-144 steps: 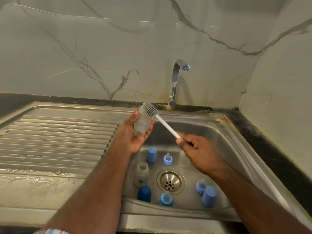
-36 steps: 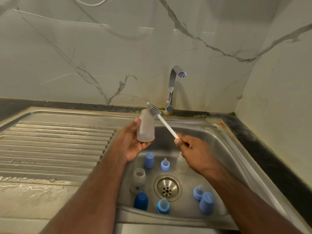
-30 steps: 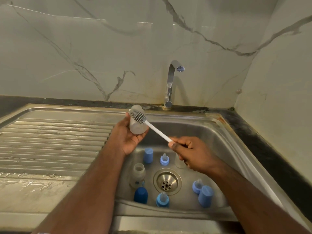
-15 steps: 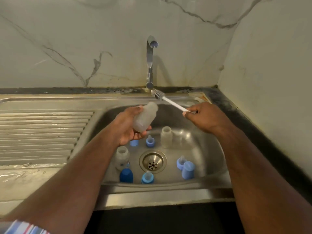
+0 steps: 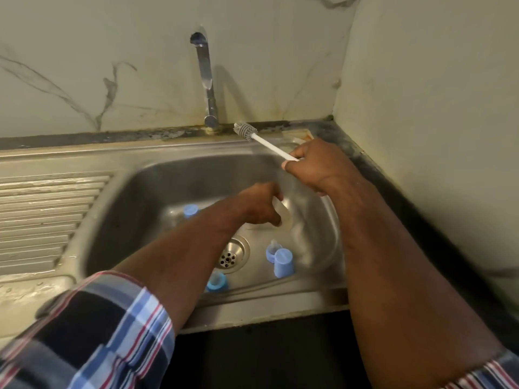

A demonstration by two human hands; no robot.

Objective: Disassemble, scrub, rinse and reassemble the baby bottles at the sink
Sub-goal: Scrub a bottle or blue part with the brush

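The left hand (image 5: 259,204) is gripping a translucent bottle (image 5: 282,213) low in the sink (image 5: 134,197); the right hand (image 5: 316,164) is clutching the bottle brush (image 5: 265,141), bristles pointing to ten o'clock.

A pale marble-look wall (image 5: 126,66) is running behind the counter, grey veins trailing across it far left of the fingers. A second wall (image 5: 435,108) is meeting it at a corner, rising just right of the fingers. A dark countertop strip (image 5: 373,169) is hugging that corner — stained and grimy along the back seam. Soft, dim light is falling evenly, throwing 1 faint shadow on the wall above the fingers. Below them, a dark cabinet front (image 5: 266,360) is lying in shade.
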